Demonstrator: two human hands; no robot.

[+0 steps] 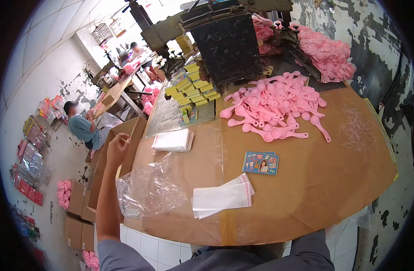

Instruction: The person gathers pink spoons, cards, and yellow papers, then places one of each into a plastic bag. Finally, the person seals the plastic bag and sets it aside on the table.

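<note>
My left hand (119, 148) is stretched out at the far left, over the edge of an open cardboard box (135, 147). Its fingers are curled together, and whatever they may hold is hidden. Below and right of it lies a crumpled clear plastic bag (150, 189). A stack of white plastic sleeves (172, 140) rests on the table to the right of the hand. Closer to me, a few loose clear sleeves (221, 198) overlap. Small blue printed cards (261, 163) lie beyond them. My right hand is out of view.
A heap of pink spoons (279, 106) covers the back of the cardboard-topped table (306, 203). Yellow-edged card stacks (191, 86) stand beside a black machine (226, 49). Clear plastic strands (356, 130) lie at right. One person (83, 126) works beyond the box, others farther back.
</note>
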